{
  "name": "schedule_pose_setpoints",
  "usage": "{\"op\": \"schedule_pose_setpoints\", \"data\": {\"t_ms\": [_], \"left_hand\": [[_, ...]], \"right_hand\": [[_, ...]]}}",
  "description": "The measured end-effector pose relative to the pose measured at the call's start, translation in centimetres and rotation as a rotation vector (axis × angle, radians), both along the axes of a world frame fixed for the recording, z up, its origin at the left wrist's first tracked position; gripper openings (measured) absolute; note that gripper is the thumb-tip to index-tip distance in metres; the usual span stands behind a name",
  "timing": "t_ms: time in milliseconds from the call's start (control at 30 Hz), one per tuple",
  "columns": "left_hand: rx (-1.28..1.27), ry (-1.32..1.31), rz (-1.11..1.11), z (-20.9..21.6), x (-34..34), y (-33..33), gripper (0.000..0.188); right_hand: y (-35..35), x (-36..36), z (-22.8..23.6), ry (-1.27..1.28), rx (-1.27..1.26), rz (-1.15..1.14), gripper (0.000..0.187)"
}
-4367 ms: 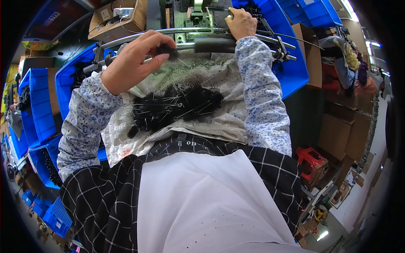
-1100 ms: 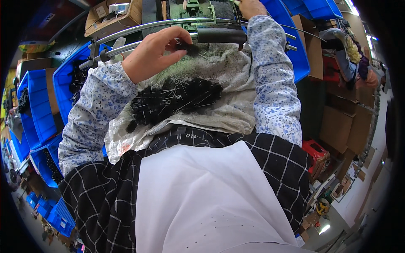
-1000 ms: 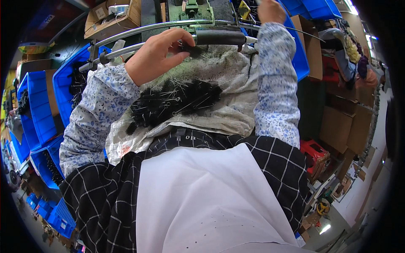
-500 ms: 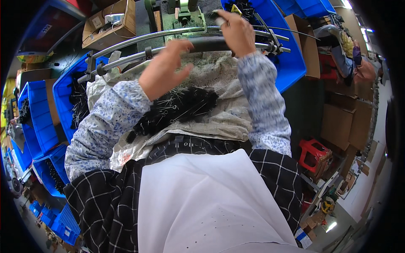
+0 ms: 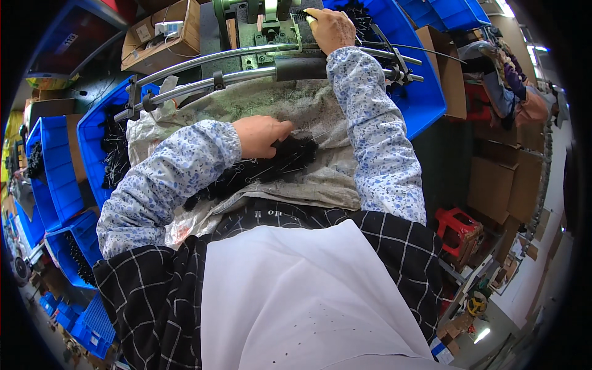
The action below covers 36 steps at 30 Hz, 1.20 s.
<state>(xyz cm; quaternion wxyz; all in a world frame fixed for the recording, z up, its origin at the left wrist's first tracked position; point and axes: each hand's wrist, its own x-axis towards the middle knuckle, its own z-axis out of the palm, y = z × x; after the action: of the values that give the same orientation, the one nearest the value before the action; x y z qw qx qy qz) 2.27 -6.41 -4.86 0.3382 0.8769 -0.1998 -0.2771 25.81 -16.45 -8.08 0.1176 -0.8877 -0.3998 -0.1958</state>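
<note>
My right hand (image 5: pixel 333 29) is at the green metal machine (image 5: pixel 270 28), its fingers closed on a small black-bristled brush (image 5: pixel 300 15) beside the central block. Something pale shows at its fingertips. My left hand (image 5: pixel 262 135) reaches over a pile of black wire brushes (image 5: pixel 265 169) on a stained, whitish woven sheet (image 5: pixel 327 102) across my lap. Its fingers are bent, with the thumb apart from them, and nothing shows in its grasp. The hand hides part of the pile. Thin wire stems and loops stick out among the bristles.
Two curved metal rails (image 5: pixel 234 75) with a dark sleeve (image 5: pixel 301 68) cross in front of the machine. A blue bin (image 5: pixel 425 92) stands at right, another blue bin (image 5: pixel 92 132) with brushes at left. A carton (image 5: pixel 161 37), a red stool (image 5: pixel 457 229) and another person (image 5: pixel 524 92) are farther off.
My left hand has come down from near the rails to the brush pile. My right hand has moved left and farther in, bringing the brush to the machine's block.
</note>
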Motion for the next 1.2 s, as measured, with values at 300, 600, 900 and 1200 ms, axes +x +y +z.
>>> {"op": "schedule_pose_setpoints", "data": {"t_ms": [300,600,900,1200], "left_hand": [[-0.295,-0.167,0.147,5.0,-0.3,2.2,0.023],[-0.269,-0.174,0.256,7.4,-1.0,4.4,0.025],[-0.302,-0.178,0.266,7.2,-0.8,4.9,0.026],[-0.264,-0.16,0.275,8.1,0.2,4.5,0.026]], "right_hand": [[-0.2,2.1,-1.7,0.033,0.029,0.059,0.029],[-2.0,0.9,-0.2,-0.063,-0.084,-0.173,0.044],[0.6,-1.7,-0.1,0.111,-0.006,-0.145,0.038],[4.6,-4.6,0.8,0.1,-0.067,-0.123,0.029]]}}
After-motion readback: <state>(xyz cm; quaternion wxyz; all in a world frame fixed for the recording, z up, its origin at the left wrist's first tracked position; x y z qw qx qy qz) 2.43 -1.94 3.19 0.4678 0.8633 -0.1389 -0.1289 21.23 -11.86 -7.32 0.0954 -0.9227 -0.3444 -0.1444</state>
